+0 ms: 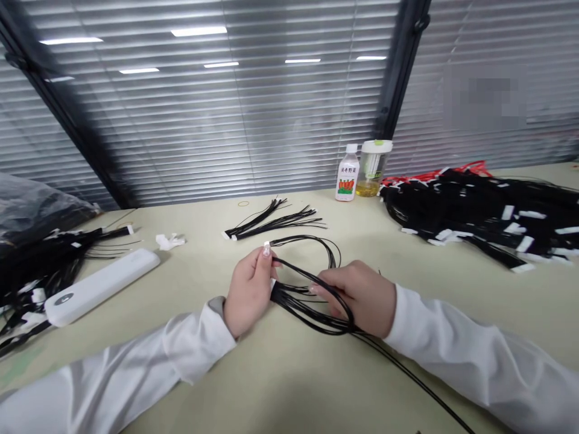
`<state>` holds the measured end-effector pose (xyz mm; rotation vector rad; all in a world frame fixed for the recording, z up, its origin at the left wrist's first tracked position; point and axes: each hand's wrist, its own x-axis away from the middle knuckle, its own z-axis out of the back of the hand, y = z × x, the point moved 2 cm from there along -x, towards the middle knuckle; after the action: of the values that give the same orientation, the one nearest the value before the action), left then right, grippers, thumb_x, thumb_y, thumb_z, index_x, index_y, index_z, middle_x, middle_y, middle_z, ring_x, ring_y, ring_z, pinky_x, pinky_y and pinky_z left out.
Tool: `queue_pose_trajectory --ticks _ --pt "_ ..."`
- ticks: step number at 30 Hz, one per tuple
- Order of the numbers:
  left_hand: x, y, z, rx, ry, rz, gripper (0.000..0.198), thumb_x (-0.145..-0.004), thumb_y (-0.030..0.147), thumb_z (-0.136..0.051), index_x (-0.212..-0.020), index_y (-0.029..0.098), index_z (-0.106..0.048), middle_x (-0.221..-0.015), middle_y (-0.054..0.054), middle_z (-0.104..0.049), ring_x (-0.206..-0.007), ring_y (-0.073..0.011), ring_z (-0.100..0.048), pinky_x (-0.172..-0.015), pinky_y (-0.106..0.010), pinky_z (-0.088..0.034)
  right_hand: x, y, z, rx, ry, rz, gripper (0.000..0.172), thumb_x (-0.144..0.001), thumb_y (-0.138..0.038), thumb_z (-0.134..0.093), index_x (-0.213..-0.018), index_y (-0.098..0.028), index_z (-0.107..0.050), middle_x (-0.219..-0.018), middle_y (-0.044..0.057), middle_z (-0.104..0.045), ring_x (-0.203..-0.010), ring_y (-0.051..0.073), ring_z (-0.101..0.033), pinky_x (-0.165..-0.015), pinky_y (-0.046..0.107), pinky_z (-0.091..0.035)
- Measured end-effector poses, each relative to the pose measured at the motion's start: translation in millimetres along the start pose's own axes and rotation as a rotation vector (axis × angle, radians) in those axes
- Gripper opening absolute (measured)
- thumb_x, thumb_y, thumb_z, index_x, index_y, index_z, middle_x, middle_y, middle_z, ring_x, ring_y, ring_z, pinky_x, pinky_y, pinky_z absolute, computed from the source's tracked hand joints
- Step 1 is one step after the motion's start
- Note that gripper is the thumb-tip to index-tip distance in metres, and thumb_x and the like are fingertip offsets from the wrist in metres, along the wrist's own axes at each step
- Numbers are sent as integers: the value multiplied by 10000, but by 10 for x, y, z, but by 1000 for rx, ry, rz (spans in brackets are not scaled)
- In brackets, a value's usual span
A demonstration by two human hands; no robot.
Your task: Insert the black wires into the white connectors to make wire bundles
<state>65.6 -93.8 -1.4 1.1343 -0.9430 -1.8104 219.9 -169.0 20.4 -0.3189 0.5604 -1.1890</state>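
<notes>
My left hand [249,290] pinches the white connector end of a black wire harness [312,314] between thumb and fingers. A second white end shows lower down, beside the palm. From there the black wires loop out to the right. My right hand [357,295] is closed around the looped wires, its fingertips partly behind them. A few long strands trail from under the right hand toward the lower right edge. Beyond both hands, two short black wire bundles [275,224] with white connectors lie on the table.
A large heap of black wire harnesses [470,211] lies at the right, red wires behind it. A bottle [347,175] and a lidded cup [373,169] stand at the back. On the left are a white oblong device [103,286], crumpled white scraps [170,242] and more black harnesses [40,274].
</notes>
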Motion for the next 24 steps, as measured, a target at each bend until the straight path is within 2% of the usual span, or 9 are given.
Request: queue_pose_trajectory --ticks 5,8,16,20,24 --pt "33 31 -3 -18 -30 -26 380 -855 440 -303 -676 148 -467 -522 30 -467 -470 -61 -394 -499 -172 -337 -2 -56 -117 -175 -24 -93 114 -746 -232 -514 -661 -172 -559 -455 -49 -479 -430 73 -444 -458 174 -333" --pt "52 48 -6 -28 -49 -36 382 -855 440 -302 -668 147 -460 -520 29 -468 -463 -60 -388 -489 -170 -334 -9 -80 -185 -194 -23 -129 154 -756 -254 -503 -647 -164 -565 -453 -45 -479 -428 71 -439 -446 170 -328" --pt "52 67 -19 -57 -78 -37 381 -855 435 -301 -665 147 -462 -512 32 -455 -471 -64 -391 -484 -173 -325 -13 -115 -184 -28 -47 -47 189 -805 -212 -420 -662 -154 -529 -567 -11 -553 -508 77 -473 -498 178 -336" --pt "39 60 -19 -64 -86 -24 382 -854 441 -302 -675 149 -472 -512 35 -448 -479 -68 -395 -490 -175 -324 -16 -130 -181 86 -55 -21 149 -773 -165 -417 -674 -159 -528 -572 -14 -539 -517 83 -468 -531 188 -353" --pt "18 38 -19 -64 -72 10 401 -842 469 -310 -665 150 -475 -505 34 -445 -473 -73 -402 -478 -178 -321 -17 -92 -137 263 -25 0 108 -730 -136 -444 -706 -149 -549 -668 24 -557 -618 119 -517 -596 217 -381"
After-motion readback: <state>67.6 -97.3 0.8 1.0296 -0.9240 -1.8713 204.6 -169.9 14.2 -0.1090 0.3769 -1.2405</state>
